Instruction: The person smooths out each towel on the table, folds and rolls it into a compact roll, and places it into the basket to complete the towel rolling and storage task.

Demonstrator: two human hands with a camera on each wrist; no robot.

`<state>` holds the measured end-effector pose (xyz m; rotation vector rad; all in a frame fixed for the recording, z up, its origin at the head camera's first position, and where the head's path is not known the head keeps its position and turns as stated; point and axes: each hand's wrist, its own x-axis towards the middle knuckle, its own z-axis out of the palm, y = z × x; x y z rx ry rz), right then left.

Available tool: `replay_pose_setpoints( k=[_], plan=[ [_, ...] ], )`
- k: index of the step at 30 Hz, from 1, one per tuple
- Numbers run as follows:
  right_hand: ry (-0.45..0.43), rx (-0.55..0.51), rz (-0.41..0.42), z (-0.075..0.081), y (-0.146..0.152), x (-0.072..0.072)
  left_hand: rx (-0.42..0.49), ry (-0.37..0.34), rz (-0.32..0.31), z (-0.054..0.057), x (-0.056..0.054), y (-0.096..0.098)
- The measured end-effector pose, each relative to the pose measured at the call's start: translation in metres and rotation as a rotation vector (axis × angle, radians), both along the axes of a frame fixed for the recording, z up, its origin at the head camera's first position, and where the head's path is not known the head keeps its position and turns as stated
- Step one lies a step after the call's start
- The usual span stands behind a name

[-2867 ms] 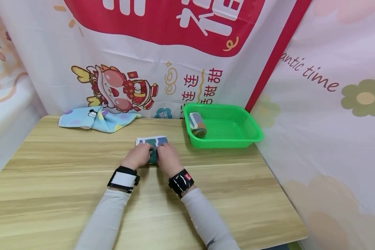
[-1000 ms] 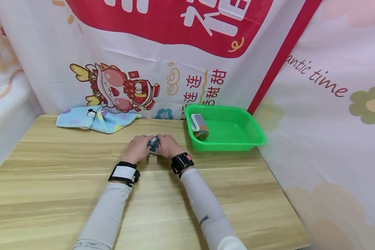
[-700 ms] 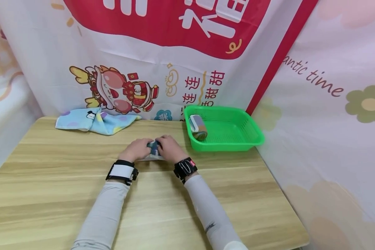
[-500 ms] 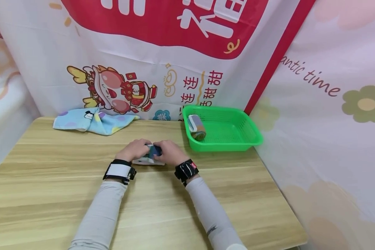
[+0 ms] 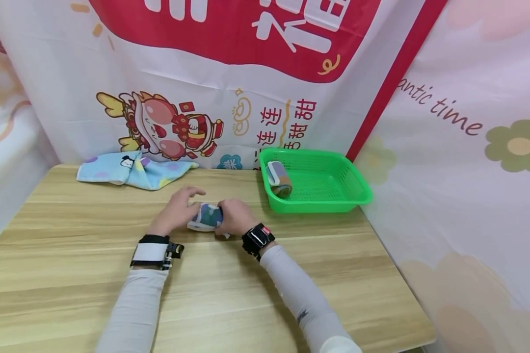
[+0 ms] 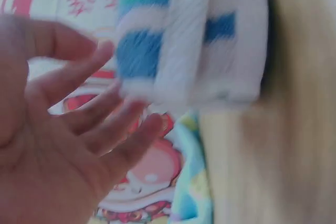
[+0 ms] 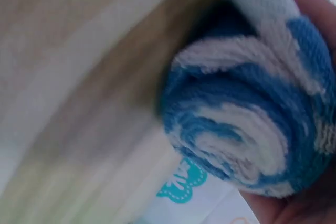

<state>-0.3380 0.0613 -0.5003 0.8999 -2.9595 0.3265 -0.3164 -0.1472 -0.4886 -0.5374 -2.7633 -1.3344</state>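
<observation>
A small towel point(image 5: 206, 217), patterned in blue, green and white, is rolled up at the middle of the table. My right hand point(image 5: 237, 217) grips its right end. In the right wrist view the end of the rolled towel point(image 7: 236, 124) shows a blue and white spiral. My left hand point(image 5: 176, 211) is at the roll's left end, its fingers spread and loosely bent. In the left wrist view those fingers point(image 6: 113, 124) lie beside the towel point(image 6: 184, 40), not curled round it; whether a fingertip touches it I cannot tell.
A green plastic basket point(image 5: 318, 206) stands at the back right, with another rolled towel point(image 5: 280, 179) at its left end. A light blue towel point(image 5: 137, 171) lies crumpled at the table's back left. A printed cloth point(image 5: 229, 78) hangs behind the table point(image 5: 229, 304).
The towel was folded flat and has become a roll. Over the last half second my left hand has let go and moved left, fingers spreading, while my right hand keeps its hold.
</observation>
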Motion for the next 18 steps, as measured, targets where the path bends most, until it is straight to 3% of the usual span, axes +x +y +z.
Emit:
replay_pose_setpoints(
  k=[4,7,13,18],
  plan=[
    [-0.082,-0.122,-0.115,0.008,0.012,0.002,0.074,0.064,0.090,0.010,0.007,-0.022],
    [-0.136,-0.247,-0.186,0.030,0.028,0.004,0.092,0.061,0.117,0.015,0.011,-0.035],
    [-0.168,-0.495,-0.276,0.093,0.070,-0.007,0.100,0.055,0.104,0.016,0.012,-0.044],
    [-0.168,-0.570,-0.445,0.130,0.120,-0.026,0.078,0.040,0.068,0.013,0.011,-0.043]
  ],
)
